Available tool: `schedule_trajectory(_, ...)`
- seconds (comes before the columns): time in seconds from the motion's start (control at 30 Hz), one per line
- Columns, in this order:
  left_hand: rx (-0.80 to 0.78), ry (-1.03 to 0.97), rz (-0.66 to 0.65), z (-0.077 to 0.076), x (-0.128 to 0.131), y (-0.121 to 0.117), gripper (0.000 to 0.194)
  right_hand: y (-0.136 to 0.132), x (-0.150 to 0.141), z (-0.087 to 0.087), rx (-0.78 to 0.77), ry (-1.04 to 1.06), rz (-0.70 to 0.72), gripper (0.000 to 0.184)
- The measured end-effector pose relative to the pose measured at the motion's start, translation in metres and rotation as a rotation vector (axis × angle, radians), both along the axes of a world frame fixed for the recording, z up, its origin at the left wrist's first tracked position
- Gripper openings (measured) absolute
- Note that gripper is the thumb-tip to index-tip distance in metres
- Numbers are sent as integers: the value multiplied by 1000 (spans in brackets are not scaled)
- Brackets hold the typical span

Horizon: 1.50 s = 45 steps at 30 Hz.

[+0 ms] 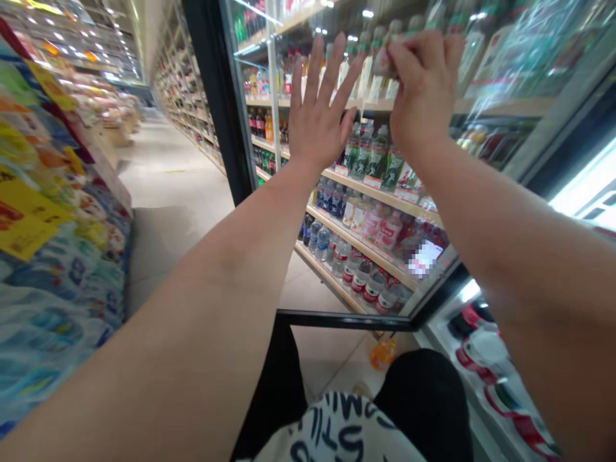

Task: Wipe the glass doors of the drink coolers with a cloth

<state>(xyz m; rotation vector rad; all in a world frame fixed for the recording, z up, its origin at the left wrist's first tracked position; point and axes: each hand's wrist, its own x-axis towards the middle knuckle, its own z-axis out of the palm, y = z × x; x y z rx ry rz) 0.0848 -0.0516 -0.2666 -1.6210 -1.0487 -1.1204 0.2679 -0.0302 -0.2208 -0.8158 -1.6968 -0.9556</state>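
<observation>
Standing in a supermarket aisle here, both arms up and the hands apart but close together. The left hand (320, 112) is open, fingers spread, up against the glass fridge door (250, 96). The right hand (426, 83) is curled around a small pale thing (382, 64) at the top of the view; can't tell exactly what it is, it's mostly hidden by the fingers. Behind the glass, there are shelves of green-label bottles (368, 154), pink bottles (380, 224) and water bottles (360, 282). Off to the left is a shelf of colorful packs (48, 308) with yellow price signs (24, 228), and an orange bottle (384, 353) lies on the floor tiles (178, 186) near the fridge.
</observation>
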Motion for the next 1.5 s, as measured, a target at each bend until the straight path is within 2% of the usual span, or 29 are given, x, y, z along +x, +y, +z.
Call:
schedule_trajectory(0.07, -16, -19, -4, 1, 0, -1, 64, 0, 2, -2, 4, -20, 2, 48)
schedule_trajectory(0.17, -80, -73, -64, 2, 0, -3, 67, 1, 7, 4, -7, -83, -52, 49)
schedule_trajectory(0.27, -116, -87, -96, 2, 0, -3, 69, 0, 12, 9, -53, 12, -88, 44)
schedule_trajectory(0.37, -87, -63, -61, 1, 0, -4, 65, -1, 19, -1, -62, 92, -55, 42)
schedule_trajectory(0.5, -61, -51, -31, -1, -1, -3, 62, 0, 33, -7, -77, -11, -9, 44)
schedule_trajectory(0.63, -91, -50, -5, -1, -3, -1, 78, 1, 45, 3, -116, 78, -80, 46)
schedule_trajectory(0.77, -98, -39, 0, -2, -4, 1, 83, 1, 58, -7, -110, 142, -131, 49)
schedule_trajectory(0.83, -100, -40, -6, -2, -4, 2, 82, -1, 66, -13, -118, 90, -115, 49)
schedule_trajectory(0.97, -84, -57, 30, -2, -4, 5, 69, -3, 81, -12, -150, 54, -96, 46)
schedule_trajectory(1.1, -87, -84, 29, -2, -3, 5, 61, 3, 95, -22, -93, 194, -133, 43)
schedule_trajectory(1.2, -104, -87, 18, -2, -3, 6, 61, 10, 107, -32, -73, 175, -133, 42)
schedule_trajectory(1.3, -108, -68, 47, -2, -3, 7, 64, 18, 121, -27, -51, 145, -144, 40)
schedule_trajectory(1.4, -92, -80, 40, -2, -4, 8, 64, 25, 134, -22, 5, 269, -200, 39)
schedule_trajectory(1.5, -94, -79, 3, -2, -4, 8, 65, 32, 144, -29, 44, 358, -242, 44)
